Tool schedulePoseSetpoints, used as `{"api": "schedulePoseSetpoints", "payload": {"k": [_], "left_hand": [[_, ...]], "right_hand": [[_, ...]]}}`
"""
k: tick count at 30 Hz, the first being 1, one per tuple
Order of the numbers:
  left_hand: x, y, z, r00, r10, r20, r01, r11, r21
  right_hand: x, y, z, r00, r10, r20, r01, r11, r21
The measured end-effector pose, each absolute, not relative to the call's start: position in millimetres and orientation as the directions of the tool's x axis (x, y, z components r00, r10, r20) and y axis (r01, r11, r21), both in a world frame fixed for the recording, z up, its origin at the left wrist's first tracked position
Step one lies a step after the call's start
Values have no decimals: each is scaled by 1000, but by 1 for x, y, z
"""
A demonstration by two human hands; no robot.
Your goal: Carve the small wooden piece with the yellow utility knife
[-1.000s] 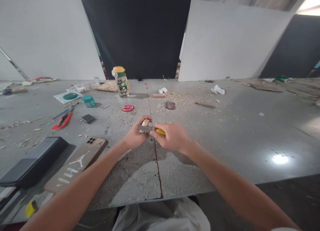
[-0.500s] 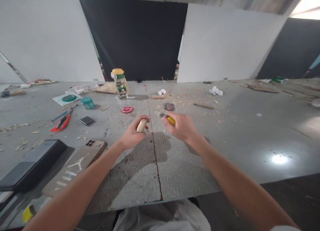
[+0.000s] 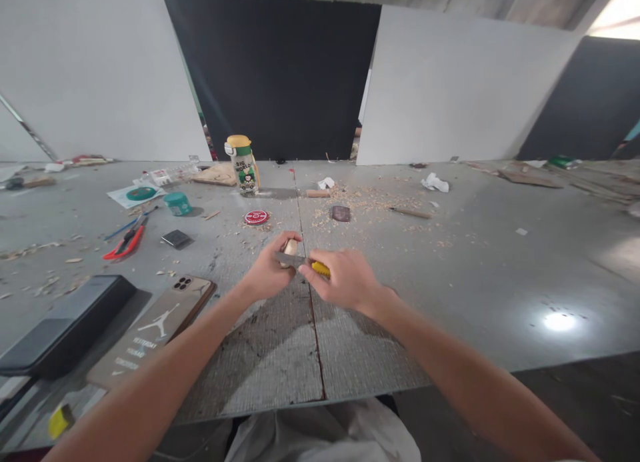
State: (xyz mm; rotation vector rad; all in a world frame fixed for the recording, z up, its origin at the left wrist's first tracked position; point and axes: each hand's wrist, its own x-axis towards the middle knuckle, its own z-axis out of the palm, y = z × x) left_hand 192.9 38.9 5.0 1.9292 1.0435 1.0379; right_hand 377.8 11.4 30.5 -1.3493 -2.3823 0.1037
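My left hand (image 3: 270, 273) is closed round a small pale wooden piece (image 3: 289, 247), held just above the grey table (image 3: 475, 275). My right hand (image 3: 343, 279) grips a knife with a yellow handle (image 3: 321, 269). Its grey blade (image 3: 287, 258) lies across the wooden piece, pointing left. The two hands are close together over the seam in the table's middle.
A phone in a tan case (image 3: 160, 322) and a black box (image 3: 65, 325) lie at the near left. Red-handled cutters (image 3: 125, 241), a teal jar (image 3: 177, 203), a red round tin (image 3: 257, 217) and a yellow-capped bottle (image 3: 243, 163) stand farther back. Wood shavings (image 3: 370, 202) are scattered behind the hands.
Half a second ago my right hand had swung the knife away to the right of the wood. It has come back left, and the blade rests on the wooden piece again.
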Motion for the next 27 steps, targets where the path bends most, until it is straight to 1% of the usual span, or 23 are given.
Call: {"api": "schedulePoseSetpoints", "payload": {"k": [5, 7, 11, 15, 16, 18, 20, 22, 24, 27], "left_hand": [[192, 41, 4, 355, 865, 354, 392, -482, 784], [192, 41, 4, 337, 866, 370, 399, -487, 777], [193, 42, 4, 309, 894, 323, 355, -424, 833], [195, 41, 6, 275, 937, 217, 310, -300, 902], [194, 41, 7, 266, 946, 185, 304, -264, 915], [191, 41, 10, 251, 958, 140, 296, -214, 931], [186, 42, 13, 228, 960, 159, 279, -221, 934], [183, 44, 14, 206, 957, 204, 279, -257, 925], [182, 45, 14, 195, 955, 222, 324, -277, 905], [185, 44, 13, 207, 950, 233, 421, -302, 856]], "right_hand": [[379, 12, 29, -461, 835, 299, 808, 535, -247], [380, 13, 29, -451, 839, 305, 818, 526, -235], [377, 12, 27, -433, 842, 322, 843, 504, -185], [381, 17, 27, -418, 838, 350, 859, 490, -149], [386, 22, 27, -397, 848, 352, 867, 472, -160], [401, 36, 30, -300, 886, 354, 897, 388, -210], [419, 50, 32, -145, 917, 373, 931, 254, -261], [429, 58, 34, -91, 915, 394, 932, 217, -289], [427, 56, 34, -137, 911, 390, 911, 270, -311], [408, 38, 34, -278, 898, 341, 848, 396, -352]]}}
